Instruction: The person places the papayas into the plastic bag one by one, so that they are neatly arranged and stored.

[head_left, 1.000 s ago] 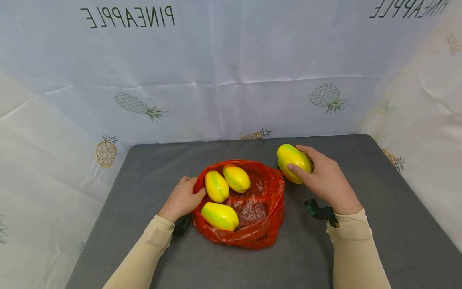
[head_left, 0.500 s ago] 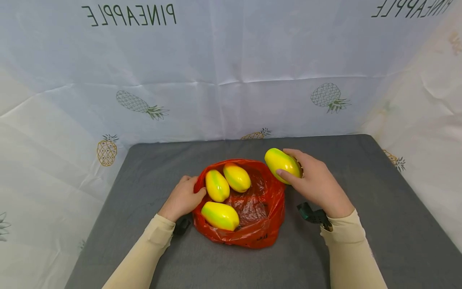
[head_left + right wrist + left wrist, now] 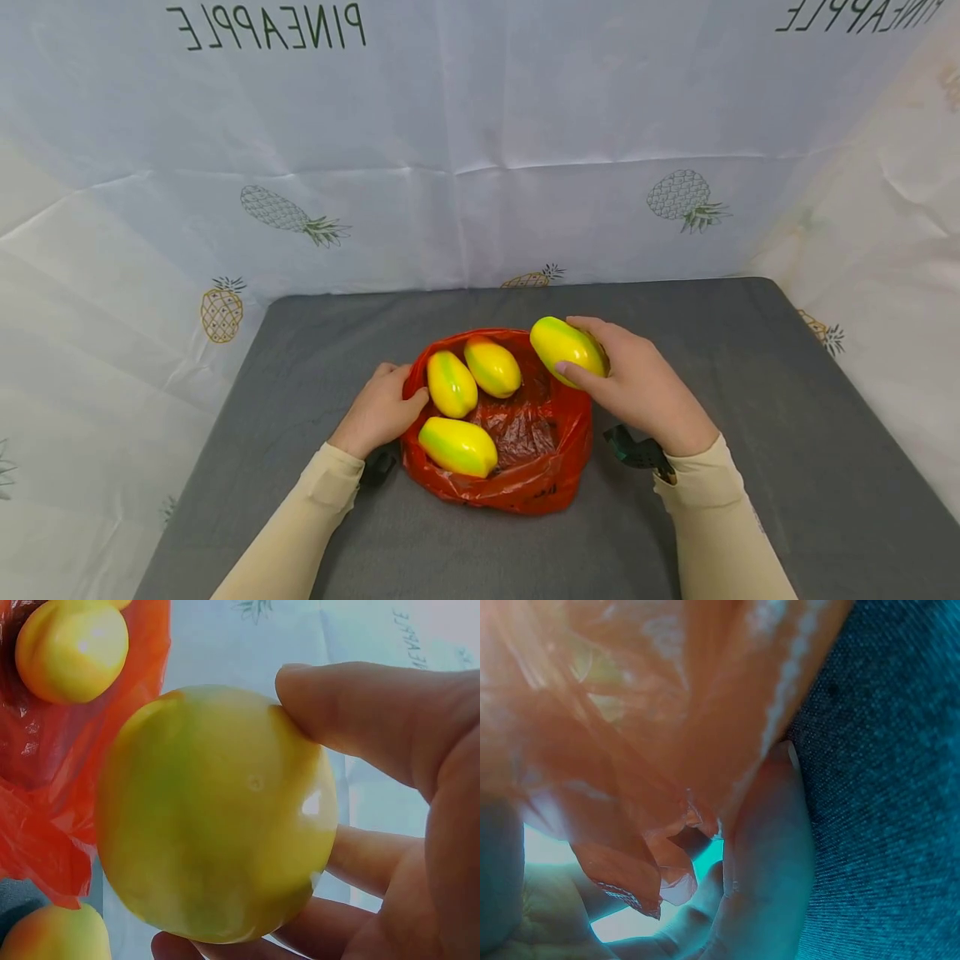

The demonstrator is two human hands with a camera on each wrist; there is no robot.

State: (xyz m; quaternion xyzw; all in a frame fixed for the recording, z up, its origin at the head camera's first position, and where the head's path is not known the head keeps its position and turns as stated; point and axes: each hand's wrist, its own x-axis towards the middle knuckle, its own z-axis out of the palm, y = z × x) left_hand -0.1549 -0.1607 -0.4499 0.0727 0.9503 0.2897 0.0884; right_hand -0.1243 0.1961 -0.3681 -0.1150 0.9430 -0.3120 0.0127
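Counter [image 3: 787, 467]: dark grey, beneath everything below.
Red bag [image 3: 525, 492]: plastic, mouth up and spread; its mouth is the dial, 12 at the far side.
Near fruit [image 3: 457, 447]: inside at 8 o'clock, lying, long axis 10 to 4.
Left hand [image 3: 378, 412]: narrow grip, pinching the rim between 9 and 10.
Middle fruit [image 3: 452, 384]: inside at 10, long axis 11 to 5.
Right hand [image 3: 645, 387]: outside, between 2 and 3; thumb and fingers parted to the girth of the held fruit [image 3: 562, 348], curled round it.
Far fruit [image 3: 492, 367]: inside near 12, axis slanting between 10–11 and 4–5.
Held fruit: yellow-green, over the rim at 1–2; long axis 10 to 4, free end toward 10; rim contact, cannot tell.
Backdrop [image 3: 480, 108]: pale cloth, pineapple prints, mirrored lettering.
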